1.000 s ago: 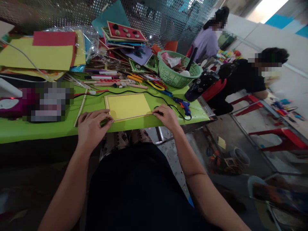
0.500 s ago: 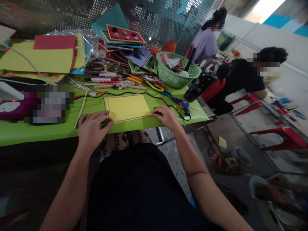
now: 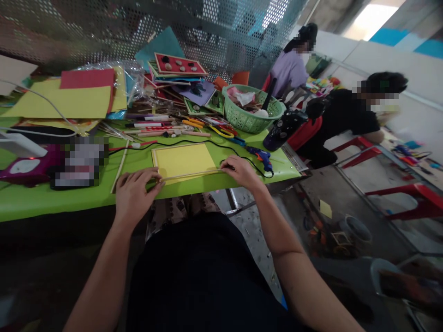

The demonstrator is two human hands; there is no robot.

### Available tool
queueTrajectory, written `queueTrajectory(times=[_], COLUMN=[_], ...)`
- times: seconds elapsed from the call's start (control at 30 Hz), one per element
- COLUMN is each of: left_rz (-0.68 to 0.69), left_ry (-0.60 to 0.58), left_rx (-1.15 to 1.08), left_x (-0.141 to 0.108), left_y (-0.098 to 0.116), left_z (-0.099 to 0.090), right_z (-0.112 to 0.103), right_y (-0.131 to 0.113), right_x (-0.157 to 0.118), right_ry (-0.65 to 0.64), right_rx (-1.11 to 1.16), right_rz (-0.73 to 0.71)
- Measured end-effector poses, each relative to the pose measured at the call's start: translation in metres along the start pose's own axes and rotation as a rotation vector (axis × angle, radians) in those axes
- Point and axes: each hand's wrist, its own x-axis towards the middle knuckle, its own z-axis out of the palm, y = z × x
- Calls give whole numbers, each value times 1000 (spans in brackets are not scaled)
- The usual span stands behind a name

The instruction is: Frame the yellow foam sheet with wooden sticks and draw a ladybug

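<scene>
The left hand (image 3: 133, 193) has its fingers (image 3: 152, 177) curled narrowly, pinching the near-left end of a thin stick (image 3: 190, 174) that lies along the near edge of the yellow sheet (image 3: 185, 159). The right hand (image 3: 242, 170) presses its bent fingers (image 3: 228, 162) on the stick's other end, at the sheet's near-right corner. The sheet lies flat on the green table (image 3: 51, 198). Just right of the sheet a black cord (image 3: 214, 144) runs to a blue glue gun (image 3: 261, 156). Behind the sheet lie pens and sticks, then a green basket (image 3: 251, 110). Left of the sheet lies another stick (image 3: 119, 166).
</scene>
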Motion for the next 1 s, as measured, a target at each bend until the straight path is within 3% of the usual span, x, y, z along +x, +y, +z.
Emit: queueTrajectory(times=[0.13,0.27,0.4,0.5,0.8,1.0], left_rz=[-14,43,222,266,306,217], left_ry=[59,232,116,48,-1,-48], left_rx=[-3,23,10,40,154,82], left_x=[4,15,29,37,38,39], left_y=[4,43,94,114,107,97], left_z=[-4,-11,-11,-6,-4,-2], right_z=[-19,-29,-25,-20,-12,-10], right_y=[-5,-25,-61,-84,-98,-94], right_x=[-1,4,12,15,23,36], right_ry=[61,67,-4,-22,-28,-104], right_rx=[0,-40,-106,-160,-261,-103], right_rz=[14,-43,-149,-208,-234,-231])
